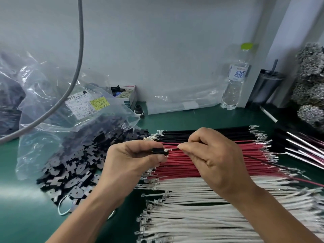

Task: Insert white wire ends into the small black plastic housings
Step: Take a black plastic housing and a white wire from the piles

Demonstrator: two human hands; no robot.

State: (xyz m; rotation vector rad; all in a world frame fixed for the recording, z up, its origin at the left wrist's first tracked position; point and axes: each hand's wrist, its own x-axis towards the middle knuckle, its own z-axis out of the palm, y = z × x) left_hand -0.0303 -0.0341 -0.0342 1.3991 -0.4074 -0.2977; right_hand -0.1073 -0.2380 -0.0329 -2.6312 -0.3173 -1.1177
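My left hand (133, 155) pinches a small black plastic housing (159, 151) between thumb and fingers. My right hand (210, 155) pinches a thin dark wire (173, 149) just behind its metal terminal, whose tip sits at the housing's right opening. The wire's far end trails right past my right hand. Below both hands lie rows of white wires (201, 207) with crimped metal ends, red wires (180, 165) above them and black wires (201, 134) at the far side.
A heap of black housings (75, 165) spills from a clear plastic bag (57, 109) on the green mat at left. A grey cable (77, 72) hangs over the bag. A water bottle (235, 81), a dark cup (266, 86) and more wires (301, 148) stand at right.
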